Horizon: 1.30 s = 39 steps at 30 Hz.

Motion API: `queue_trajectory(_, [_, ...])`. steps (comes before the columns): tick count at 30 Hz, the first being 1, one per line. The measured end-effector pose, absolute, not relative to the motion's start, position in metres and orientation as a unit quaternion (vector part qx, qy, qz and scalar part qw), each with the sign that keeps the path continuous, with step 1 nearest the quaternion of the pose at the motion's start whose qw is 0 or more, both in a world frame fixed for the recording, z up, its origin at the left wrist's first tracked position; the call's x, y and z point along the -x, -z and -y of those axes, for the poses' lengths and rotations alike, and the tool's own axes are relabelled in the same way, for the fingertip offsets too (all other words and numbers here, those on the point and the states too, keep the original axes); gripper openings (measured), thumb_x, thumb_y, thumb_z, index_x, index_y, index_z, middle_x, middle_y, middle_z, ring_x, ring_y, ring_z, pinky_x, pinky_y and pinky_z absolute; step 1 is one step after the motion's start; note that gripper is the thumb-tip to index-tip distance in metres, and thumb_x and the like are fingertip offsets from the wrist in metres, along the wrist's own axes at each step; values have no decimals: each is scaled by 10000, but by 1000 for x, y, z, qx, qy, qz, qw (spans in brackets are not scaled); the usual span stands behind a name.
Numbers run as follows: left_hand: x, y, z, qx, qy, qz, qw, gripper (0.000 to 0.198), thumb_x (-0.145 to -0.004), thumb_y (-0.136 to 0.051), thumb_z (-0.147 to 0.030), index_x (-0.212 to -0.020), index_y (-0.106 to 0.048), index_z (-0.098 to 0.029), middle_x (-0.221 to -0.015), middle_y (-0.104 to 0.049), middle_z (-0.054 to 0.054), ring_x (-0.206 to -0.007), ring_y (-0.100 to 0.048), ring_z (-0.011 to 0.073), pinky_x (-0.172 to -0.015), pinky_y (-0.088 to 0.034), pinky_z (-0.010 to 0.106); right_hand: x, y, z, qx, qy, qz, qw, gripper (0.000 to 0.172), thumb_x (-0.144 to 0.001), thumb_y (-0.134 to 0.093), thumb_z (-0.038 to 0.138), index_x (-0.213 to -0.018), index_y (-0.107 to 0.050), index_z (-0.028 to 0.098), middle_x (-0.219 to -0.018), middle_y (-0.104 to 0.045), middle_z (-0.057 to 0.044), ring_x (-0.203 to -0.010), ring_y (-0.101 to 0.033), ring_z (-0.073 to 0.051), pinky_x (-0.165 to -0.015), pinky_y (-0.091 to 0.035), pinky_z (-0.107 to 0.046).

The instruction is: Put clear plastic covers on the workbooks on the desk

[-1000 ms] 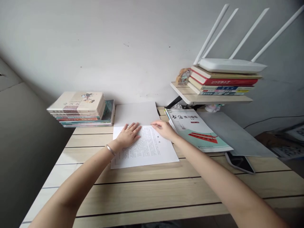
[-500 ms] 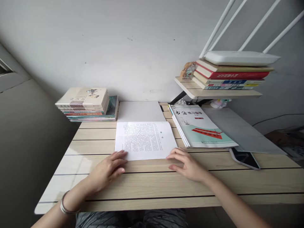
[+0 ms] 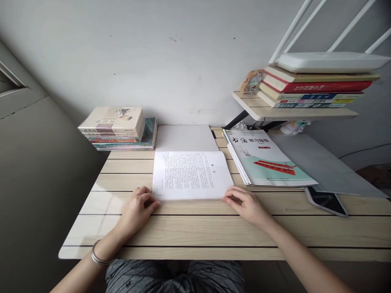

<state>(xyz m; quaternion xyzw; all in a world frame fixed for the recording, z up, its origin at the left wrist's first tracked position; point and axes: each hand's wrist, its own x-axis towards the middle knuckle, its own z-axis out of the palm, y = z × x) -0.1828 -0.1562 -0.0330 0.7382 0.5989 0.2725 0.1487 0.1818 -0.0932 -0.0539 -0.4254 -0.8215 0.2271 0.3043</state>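
Observation:
An open book point(image 3: 191, 175) lies on the desk in front of me, a page of printed Chinese text nearest and a blank greyish page beyond the fold. At its lower left corner, my left hand point(image 3: 139, 209) is closed, with thumb and curled fingers at the page edge and a bracelet on the wrist. My right hand point(image 3: 247, 205) pinches the lower right corner between thumb and fingertips. The near edge looks slightly raised between the hands.
A stack of books point(image 3: 111, 126) stands at the back left. To the right lie a pile of calligraphy books point(image 3: 271, 162), a grey sheet point(image 3: 320, 162) and a phone point(image 3: 326, 201). Above them, a small shelf point(image 3: 293, 114) bears books and a white router point(image 3: 332, 62).
Both hands have gone from resting with loose fingers on the page corners to closing on them. The view has shifted a little, so everything sits further right and higher.

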Motion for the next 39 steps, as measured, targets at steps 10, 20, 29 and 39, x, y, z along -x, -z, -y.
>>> queue_trajectory(10, [176,36,157,-703,-259,-649,130,202,-850,-571,-324,-696,-611,-199,-801,-588,41,-790,-552,212,-749,-473,374,-172,48,96,498,-225,786,289,252,-857,-515,360,-678,-612,212,-701,-634,-44,-659,-606,-181,-617,-475,-297])
queue_trajectory(20, [171,39,154,-719,-218,-658,48,259,-889,-521,-313,-657,-526,-197,-750,-558,59,-735,-531,225,-701,-466,381,-171,56,93,533,-222,762,293,277,-831,-548,401,-635,-601,214,-654,-620,-30,-608,-580,-172,-573,-456,-287])
queue_trajectory(29, [169,42,154,-726,-201,-658,5,265,-895,-506,-310,-649,-491,-213,-728,-532,49,-709,-518,222,-671,-445,368,-170,58,93,535,-217,758,304,268,-831,-555,385,-626,-589,216,-629,-613,-24,-579,-572,-170,-555,-453,-291])
queue_trajectory(39, [168,40,154,-712,-210,-670,19,264,-894,-505,-300,-647,-480,-212,-714,-533,46,-702,-513,223,-664,-437,368,-167,56,92,540,-222,747,317,339,-820,-559,464,-590,-566,216,-603,-605,-27,-565,-563,-171,-540,-455,-292])
